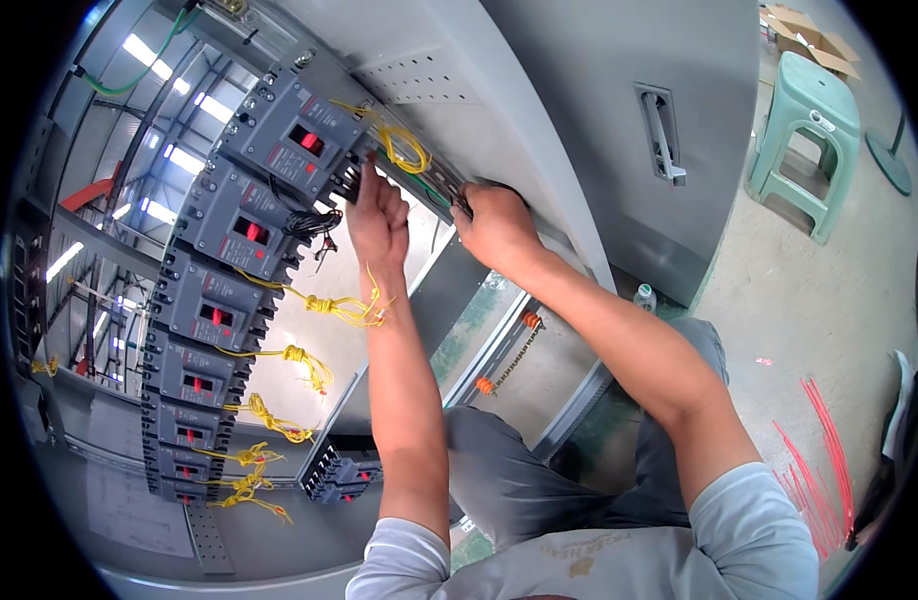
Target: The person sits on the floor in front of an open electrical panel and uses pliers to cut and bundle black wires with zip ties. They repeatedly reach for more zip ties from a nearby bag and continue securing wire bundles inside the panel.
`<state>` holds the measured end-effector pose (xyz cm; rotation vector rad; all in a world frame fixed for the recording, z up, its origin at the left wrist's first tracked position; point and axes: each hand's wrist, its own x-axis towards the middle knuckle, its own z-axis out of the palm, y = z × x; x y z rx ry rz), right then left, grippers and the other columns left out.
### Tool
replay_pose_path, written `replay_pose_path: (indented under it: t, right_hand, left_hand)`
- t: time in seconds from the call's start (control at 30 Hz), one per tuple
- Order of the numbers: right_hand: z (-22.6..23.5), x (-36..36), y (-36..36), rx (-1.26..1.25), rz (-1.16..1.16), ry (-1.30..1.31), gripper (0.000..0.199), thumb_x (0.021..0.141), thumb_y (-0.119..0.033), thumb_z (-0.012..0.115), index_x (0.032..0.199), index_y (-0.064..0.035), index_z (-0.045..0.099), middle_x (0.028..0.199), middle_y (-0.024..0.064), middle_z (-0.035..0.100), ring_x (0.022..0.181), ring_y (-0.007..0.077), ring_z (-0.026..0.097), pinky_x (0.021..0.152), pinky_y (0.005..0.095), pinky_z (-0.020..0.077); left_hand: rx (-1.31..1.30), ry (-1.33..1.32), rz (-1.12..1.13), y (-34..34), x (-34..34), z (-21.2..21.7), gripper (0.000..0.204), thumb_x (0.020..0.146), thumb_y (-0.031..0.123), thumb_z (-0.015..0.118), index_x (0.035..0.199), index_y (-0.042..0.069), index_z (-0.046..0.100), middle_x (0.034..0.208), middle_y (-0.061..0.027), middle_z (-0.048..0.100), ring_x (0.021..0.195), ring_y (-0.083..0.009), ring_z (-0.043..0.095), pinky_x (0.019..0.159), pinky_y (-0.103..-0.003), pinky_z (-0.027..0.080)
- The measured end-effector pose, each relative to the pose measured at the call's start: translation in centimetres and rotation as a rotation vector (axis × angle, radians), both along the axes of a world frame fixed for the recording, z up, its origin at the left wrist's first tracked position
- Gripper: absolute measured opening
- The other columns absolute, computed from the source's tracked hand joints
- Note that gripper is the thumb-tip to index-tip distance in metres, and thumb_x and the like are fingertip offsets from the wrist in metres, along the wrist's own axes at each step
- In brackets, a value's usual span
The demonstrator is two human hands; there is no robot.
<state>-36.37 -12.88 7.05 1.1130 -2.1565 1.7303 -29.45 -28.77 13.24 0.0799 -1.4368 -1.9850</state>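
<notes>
I have the left hand (381, 218) at the right edge of the top breaker (284, 125), fingers mostly curled, one reaching up to the terminals; whether it pinches anything I cannot tell. The right hand (497, 230) is bent closely round something dark at the rail (443, 182), to the right of the breaker; I can't make out what, or how firmly it is gripped.

The breaker sits highest in the tilted row. I judge it a stiff, fairly heavy block with a smooth moulded case, so I'd take it by its broad sides, off the red toggle (311, 141) and the toothed terminal edge. The yellow coil (406, 150) above my left hand looks light and springy; I'd hold it by its bunched middle, as the thin ends could snag or bend.

Room is tight between breaker and rail. The black cable (312, 222) hangs just left of my left hand, and a yellow bundle (331, 304) sits by that wrist. The side panel (539, 130) curves close beyond my right knuckles, its edge perhaps hard on skin. The freest space lies below, between the forearms, above the crossbar (441, 290).
</notes>
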Motion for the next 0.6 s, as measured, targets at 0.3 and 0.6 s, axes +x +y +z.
replay_pose_path:
  t: [0.3, 0.6]
  right_hand:
    - [0.2, 0.2, -0.2, -0.017, 0.014, -0.05, 0.019, 0.093, -0.016, 0.063, 0.099, 0.0017, 0.065, 0.096, 0.0218, 0.07, 0.092, 0.0416, 0.067, 0.083, 0.0497, 0.0533]
    - [-0.1, -0.2, -1.0, 0.02, -0.038, -0.034, 0.018, 0.091, -0.014, 0.065, 0.099, 0.0016, 0.066, 0.093, 0.0215, 0.071, 0.089, 0.04, 0.068, 0.083, 0.0489, 0.0536]
  left_hand:
    - [-0.122, 0.088, 0.011, -1.8, -2.0, 2.3, 0.012, 0.1, 0.008, 0.059, 0.088, 0.01, 0.056, 0.068, 0.0054, 0.034, 0.055, -0.0058, 0.025, 0.049, -0.023, 0.02]
    - [0.139, 0.092, 0.163, -1.5, -5.9, 2.5, 0.015, 0.101, 0.022, 0.062, 0.108, 0.009, 0.063, 0.097, -0.0003, 0.065, 0.063, -0.0045, 0.042, 0.05, -0.021, 0.025]
